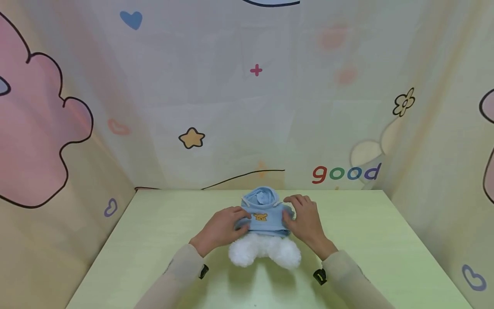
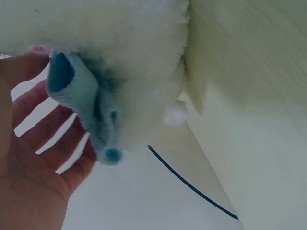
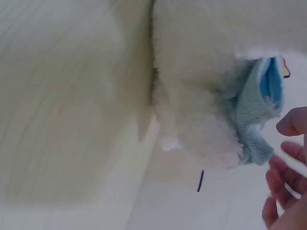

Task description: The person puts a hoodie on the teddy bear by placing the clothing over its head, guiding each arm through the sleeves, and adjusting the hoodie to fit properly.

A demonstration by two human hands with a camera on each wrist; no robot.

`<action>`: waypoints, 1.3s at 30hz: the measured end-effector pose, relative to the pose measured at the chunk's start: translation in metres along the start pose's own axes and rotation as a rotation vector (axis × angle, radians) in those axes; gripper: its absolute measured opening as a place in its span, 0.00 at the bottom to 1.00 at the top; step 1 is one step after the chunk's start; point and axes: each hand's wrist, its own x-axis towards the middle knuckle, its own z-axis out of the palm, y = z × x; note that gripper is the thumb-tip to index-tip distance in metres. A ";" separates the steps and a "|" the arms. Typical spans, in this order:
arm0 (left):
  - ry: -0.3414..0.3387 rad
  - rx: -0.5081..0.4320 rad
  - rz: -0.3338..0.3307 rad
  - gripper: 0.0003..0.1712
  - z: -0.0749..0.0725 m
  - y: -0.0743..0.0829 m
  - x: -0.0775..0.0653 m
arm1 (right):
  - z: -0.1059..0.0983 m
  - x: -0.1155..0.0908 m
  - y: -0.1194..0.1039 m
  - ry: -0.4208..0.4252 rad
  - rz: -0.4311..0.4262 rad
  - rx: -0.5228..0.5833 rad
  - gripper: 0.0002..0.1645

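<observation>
A white fluffy plush toy (image 1: 265,249) stands on the table in a small light-blue hoodie (image 1: 270,219) with a yellow animal patch on its front. The hood is up at the far end and the neck strings are white. My left hand (image 1: 223,227) touches the hoodie's left side; in the left wrist view its spread fingers (image 2: 53,129) pass behind a blue sleeve (image 2: 79,88), the thumb at the cuff. At the other side is my right hand (image 1: 307,219). The right wrist view shows its loosely bent fingers (image 3: 283,182) close beside the other sleeve (image 3: 254,110).
The pale green table (image 1: 154,244) reaches back to a patterned cloth backdrop (image 1: 231,94), with side curtains left and right. A dark strap piece (image 1: 320,276) shows at the right wrist and another (image 1: 204,271) at the left.
</observation>
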 end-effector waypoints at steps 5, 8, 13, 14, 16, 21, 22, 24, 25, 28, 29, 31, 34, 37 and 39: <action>-0.044 0.040 0.020 0.16 -0.001 0.001 0.000 | -0.008 -0.002 -0.007 0.003 -0.286 -0.053 0.12; -0.085 0.040 0.023 0.15 0.000 0.001 -0.001 | -0.009 -0.007 -0.010 -0.082 -0.410 -0.113 0.14; -0.107 0.045 0.038 0.15 0.002 0.000 -0.004 | -0.008 -0.012 -0.013 -0.210 -0.469 -0.138 0.17; -0.100 0.040 0.039 0.15 0.002 0.000 -0.004 | -0.007 -0.013 -0.013 -0.220 -0.467 -0.144 0.17; -0.082 0.034 0.037 0.15 0.005 -0.001 -0.006 | -0.004 -0.015 -0.014 -0.226 -0.457 -0.153 0.16; -0.001 0.096 0.061 0.13 0.013 -0.001 -0.007 | 0.001 -0.017 -0.016 -0.234 -0.462 -0.187 0.14; 0.016 0.116 0.068 0.13 0.014 -0.001 -0.007 | 0.002 -0.017 -0.016 -0.232 -0.466 -0.194 0.14; 0.046 0.160 0.081 0.15 0.015 0.000 -0.006 | 0.002 -0.015 -0.016 -0.223 -0.476 -0.196 0.15; 0.050 0.179 0.087 0.17 0.016 0.000 -0.005 | 0.002 -0.014 -0.015 -0.214 -0.481 -0.197 0.16; 0.036 0.249 0.122 0.22 0.016 0.000 -0.005 | 0.000 -0.010 -0.015 -0.195 -0.504 -0.207 0.20; 0.026 0.283 0.140 0.24 0.015 -0.001 -0.005 | -0.001 -0.009 -0.014 -0.195 -0.519 -0.217 0.21; 0.007 0.347 0.180 0.25 0.015 -0.001 -0.005 | -0.002 -0.007 -0.013 -0.202 -0.552 -0.247 0.21; 0.010 0.426 0.223 0.22 0.014 -0.001 -0.005 | -0.003 -0.003 -0.013 -0.226 -0.609 -0.305 0.22; 0.026 0.435 0.219 0.19 0.013 0.000 -0.004 | -0.002 -0.001 -0.014 -0.250 -0.622 -0.355 0.24; 0.030 0.421 0.201 0.18 0.012 0.000 -0.002 | -0.001 0.001 -0.015 -0.257 -0.622 -0.397 0.24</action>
